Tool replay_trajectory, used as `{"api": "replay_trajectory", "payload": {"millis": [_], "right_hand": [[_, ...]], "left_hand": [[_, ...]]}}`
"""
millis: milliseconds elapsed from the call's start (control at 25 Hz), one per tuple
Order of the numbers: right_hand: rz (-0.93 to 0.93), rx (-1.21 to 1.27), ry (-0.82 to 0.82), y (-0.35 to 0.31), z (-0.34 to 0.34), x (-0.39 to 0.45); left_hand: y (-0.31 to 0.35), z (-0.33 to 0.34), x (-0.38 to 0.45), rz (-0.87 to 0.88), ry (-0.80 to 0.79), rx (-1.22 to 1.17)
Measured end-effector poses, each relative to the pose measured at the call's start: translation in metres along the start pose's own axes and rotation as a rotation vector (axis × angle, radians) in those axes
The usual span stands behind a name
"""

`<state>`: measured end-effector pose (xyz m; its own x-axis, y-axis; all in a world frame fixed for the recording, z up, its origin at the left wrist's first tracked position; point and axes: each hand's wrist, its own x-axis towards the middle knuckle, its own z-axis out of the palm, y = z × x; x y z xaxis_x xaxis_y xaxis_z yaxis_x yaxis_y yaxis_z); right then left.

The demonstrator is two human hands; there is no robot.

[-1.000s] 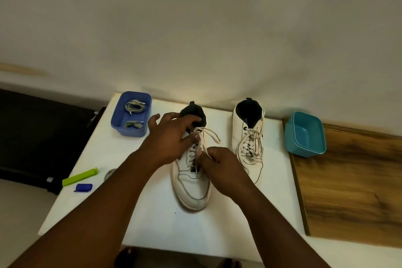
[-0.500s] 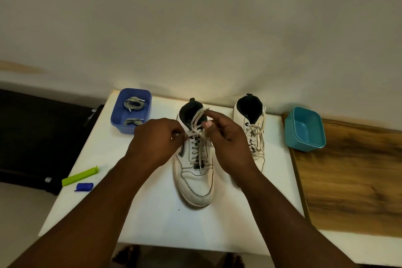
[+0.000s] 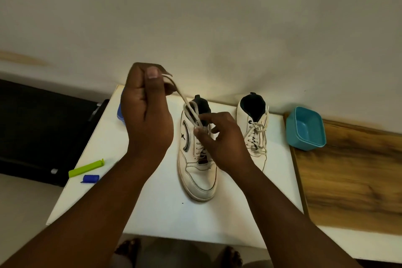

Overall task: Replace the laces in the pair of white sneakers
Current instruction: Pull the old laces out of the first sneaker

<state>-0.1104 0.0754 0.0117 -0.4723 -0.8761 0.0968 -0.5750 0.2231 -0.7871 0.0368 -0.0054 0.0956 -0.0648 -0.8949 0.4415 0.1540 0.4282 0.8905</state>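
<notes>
A white table point(image 3: 165, 213) fills the lower middle of the frame; at its left edge lies a lime-green clip-like bar point(image 3: 86, 168), tilted, and just below it a small blue cap-shaped piece point(image 3: 91, 178), the two near each other but apart; at the table's upper left a sliver of a blue tub point(image 3: 121, 113) shows, mostly hidden; a teal square bowl point(image 3: 305, 127) sits at right of centre, on the upper corner of a wooden board point(image 3: 352, 183) that adjoins the table; a dark surface point(image 3: 43, 128) occupies the left of the frame; a pale wall point(image 3: 195, 17) spans the top; bare toes point(image 3: 128, 248) show at the bottom.
</notes>
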Motion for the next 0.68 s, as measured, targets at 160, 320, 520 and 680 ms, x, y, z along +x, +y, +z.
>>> {"api": "replay_trajectory", "payload": {"millis": [160,320,520,680], "right_hand": [[-0.089,-0.013,0.044,-0.016,0.006,0.003],[-0.191,0.189,-0.224,-0.034,-0.019,0.007],[-0.024,0.229,-0.735,-0.006,-0.048,0.002],[0.074,-0.047,-0.026,0.026,-0.028,0.016]], "left_hand": [[0.024,-0.003,0.001,0.244,-0.012,-0.144],[-0.007,-0.01,0.003,-0.018,-0.048,-0.173],[-0.075,-0.018,-0.006,-0.264,-0.501,0.717],[-0.079,0.002,-0.021,-0.184,-0.775,0.91]]}}
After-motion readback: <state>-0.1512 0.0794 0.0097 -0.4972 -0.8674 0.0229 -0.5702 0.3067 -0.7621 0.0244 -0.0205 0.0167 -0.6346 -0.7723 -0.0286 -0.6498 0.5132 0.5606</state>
